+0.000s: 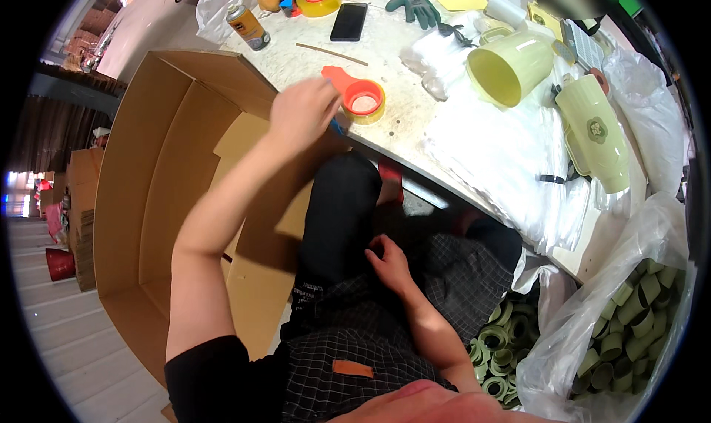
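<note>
My left hand (pixel 302 113) is raised at the table's near left corner, its fingers curled together. Right beside the fingertips lies an orange tape dispenser (pixel 363 97) with a roll of clear yellowish tape. A bit of blue (pixel 338 127) shows just under the fingers; whether they hold it is hidden. Down over my lap, my right hand (pixel 390 264) hangs with thumb and forefinger apart and holds nothing visible. Farther right on the table, a pale green plastic jug-like body (pixel 511 68) rests on white plastic bags (pixel 489 153). Another pale green body (pixel 594 131) with a round emblem lies beside it.
A large open cardboard box (pixel 159 193) stands on my left against the table. On the table are a spray can (pixel 248 27), a phone (pixel 349 22), a thin stick (pixel 331 54) and a grey glove (pixel 413 7). Clear sacks of green parts (pixel 629 327) stand at lower right.
</note>
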Action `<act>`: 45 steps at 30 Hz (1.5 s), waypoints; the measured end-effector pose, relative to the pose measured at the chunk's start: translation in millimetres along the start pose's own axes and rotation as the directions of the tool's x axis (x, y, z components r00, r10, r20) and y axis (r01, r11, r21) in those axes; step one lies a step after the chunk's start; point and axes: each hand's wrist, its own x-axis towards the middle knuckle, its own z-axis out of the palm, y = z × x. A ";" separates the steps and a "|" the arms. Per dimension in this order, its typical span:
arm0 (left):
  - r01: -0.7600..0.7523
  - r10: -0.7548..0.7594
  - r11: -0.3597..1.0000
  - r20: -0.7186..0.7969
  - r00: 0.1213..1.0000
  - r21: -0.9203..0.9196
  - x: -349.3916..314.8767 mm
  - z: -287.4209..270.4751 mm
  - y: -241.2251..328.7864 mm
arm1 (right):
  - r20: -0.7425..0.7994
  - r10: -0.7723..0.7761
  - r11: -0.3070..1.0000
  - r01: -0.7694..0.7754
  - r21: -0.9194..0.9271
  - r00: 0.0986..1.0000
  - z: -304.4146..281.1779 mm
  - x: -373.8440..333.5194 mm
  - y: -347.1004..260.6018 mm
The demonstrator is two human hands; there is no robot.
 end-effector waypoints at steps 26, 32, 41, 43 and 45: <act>-0.763 0.739 0.646 -0.258 0.623 0.006 -81.1 -105.7 78.1 | 0.017 0.004 0.932 -0.010 0.363 1.000 23.1 1.7 0.9; 0.051 -0.119 0.929 0.165 0.979 0.367 -156.6 -138.8 27.4 | -0.025 -0.118 0.917 0.118 0.380 0.993 -1.1 -6.2 9.8; 0.018 0.006 0.991 0.187 0.982 -0.131 -151.8 -78.0 92.8 | -0.928 -0.100 0.905 0.419 0.065 0.360 -242.5 -42.7 -48.1; 0.008 0.030 0.979 0.185 0.982 -0.203 -146.5 -73.8 100.7 | -0.976 -0.126 0.930 0.364 -0.055 0.175 -304.2 -38.5 -47.0; -0.034 0.076 0.958 0.138 0.988 -0.284 -137.4 -67.0 109.6 | -0.969 -0.245 0.929 0.280 -0.242 -0.024 -358.1 -9.9 -35.3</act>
